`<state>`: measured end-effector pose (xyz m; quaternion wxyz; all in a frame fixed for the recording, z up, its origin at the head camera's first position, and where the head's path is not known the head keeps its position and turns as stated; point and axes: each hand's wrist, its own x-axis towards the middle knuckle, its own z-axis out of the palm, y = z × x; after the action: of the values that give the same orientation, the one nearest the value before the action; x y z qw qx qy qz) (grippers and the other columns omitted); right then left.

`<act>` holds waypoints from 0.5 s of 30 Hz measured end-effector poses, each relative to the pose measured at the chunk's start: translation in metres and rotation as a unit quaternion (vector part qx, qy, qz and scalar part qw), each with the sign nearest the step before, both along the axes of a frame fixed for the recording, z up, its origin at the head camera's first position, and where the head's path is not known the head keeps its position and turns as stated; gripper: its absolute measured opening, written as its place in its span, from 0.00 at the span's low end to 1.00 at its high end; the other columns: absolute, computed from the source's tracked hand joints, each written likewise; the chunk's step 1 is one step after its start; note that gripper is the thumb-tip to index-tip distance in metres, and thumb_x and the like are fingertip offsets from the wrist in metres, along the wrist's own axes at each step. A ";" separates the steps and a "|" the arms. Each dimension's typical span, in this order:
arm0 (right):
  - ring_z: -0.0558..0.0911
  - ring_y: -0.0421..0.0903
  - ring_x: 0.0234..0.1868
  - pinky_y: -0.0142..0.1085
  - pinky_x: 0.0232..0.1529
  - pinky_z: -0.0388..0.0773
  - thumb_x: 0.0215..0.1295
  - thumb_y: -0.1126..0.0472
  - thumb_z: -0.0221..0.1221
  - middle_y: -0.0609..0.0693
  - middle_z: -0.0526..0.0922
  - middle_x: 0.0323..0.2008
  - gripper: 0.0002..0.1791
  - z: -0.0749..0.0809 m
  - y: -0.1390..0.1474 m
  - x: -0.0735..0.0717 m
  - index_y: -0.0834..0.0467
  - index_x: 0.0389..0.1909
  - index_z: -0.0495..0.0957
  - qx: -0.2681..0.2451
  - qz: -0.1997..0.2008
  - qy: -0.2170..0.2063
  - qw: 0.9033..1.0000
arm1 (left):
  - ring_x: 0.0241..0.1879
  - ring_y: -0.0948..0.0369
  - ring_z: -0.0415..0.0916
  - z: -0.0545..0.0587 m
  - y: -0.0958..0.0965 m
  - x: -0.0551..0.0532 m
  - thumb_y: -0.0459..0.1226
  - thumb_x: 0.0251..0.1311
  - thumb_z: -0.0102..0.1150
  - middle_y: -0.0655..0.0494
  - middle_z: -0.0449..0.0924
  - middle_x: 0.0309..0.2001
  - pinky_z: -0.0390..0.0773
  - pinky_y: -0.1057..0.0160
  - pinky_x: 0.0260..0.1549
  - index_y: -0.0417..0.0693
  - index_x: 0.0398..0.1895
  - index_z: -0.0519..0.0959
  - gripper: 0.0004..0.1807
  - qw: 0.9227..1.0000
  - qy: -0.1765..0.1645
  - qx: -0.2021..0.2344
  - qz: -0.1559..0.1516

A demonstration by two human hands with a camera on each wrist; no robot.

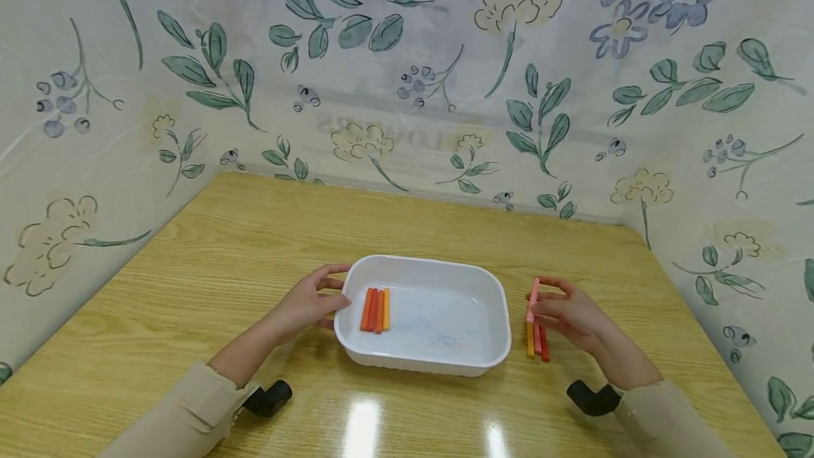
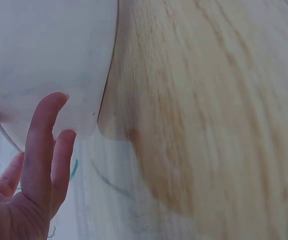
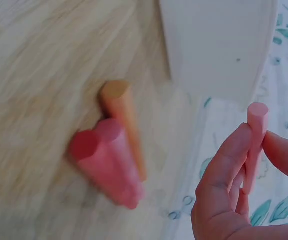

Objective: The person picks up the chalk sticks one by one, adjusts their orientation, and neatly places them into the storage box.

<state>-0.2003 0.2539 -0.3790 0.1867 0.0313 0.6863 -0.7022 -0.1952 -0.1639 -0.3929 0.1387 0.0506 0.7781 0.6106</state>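
Note:
My left hand [image 1: 311, 302] holds the left end of a white plastic box [image 1: 422, 365], thumb at the rim and fingers along the outer wall. Inside the box, several red, orange and yellow crayons [image 1: 374, 309] lie side by side near that end. To the right of the box, my right hand [image 1: 575, 315] pinches a pink crayon [image 3: 254, 145] between thumb and fingers. Below it on the table are three more: a yellow-orange crayon [image 3: 120, 107], a pink crayon [image 3: 115, 142] and a red crayon [image 3: 91, 152]. The right wrist view shows the held one apart from these.
The wood-grain table [image 1: 305, 218] extends around the box. A pale cloth [image 1: 420, 34] with flowers and leaves encloses its back and sides. Black wrist mounts [image 1: 268, 398] stick out near both sleeves.

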 end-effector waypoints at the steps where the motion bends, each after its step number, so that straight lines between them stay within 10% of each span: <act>1: 0.80 0.47 0.39 0.39 0.45 0.79 0.62 0.72 0.54 0.56 0.72 0.43 0.39 0.001 -0.002 -0.001 0.68 0.69 0.41 -0.005 0.002 0.000 1.000 | 0.44 0.47 0.75 0.000 0.000 0.000 0.30 0.57 0.55 0.33 0.64 0.55 0.82 0.52 0.30 0.43 0.67 0.58 0.33 1.000 0.000 0.000 0.000; 15: 0.80 0.47 0.40 0.45 0.51 0.75 0.64 0.72 0.52 0.58 0.73 0.45 0.37 0.018 -0.026 -0.006 0.66 0.69 0.42 -0.031 0.024 0.005 0.999 | 0.45 0.47 0.74 0.001 0.000 -0.001 0.30 0.58 0.54 0.34 0.64 0.55 0.82 0.52 0.30 0.44 0.67 0.58 0.33 1.000 -0.004 -0.008 0.004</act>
<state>-0.2062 0.2277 -0.3609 0.2007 0.0057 0.6654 -0.7190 -0.1961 -0.1639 -0.3921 0.1399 0.0439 0.7823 0.6054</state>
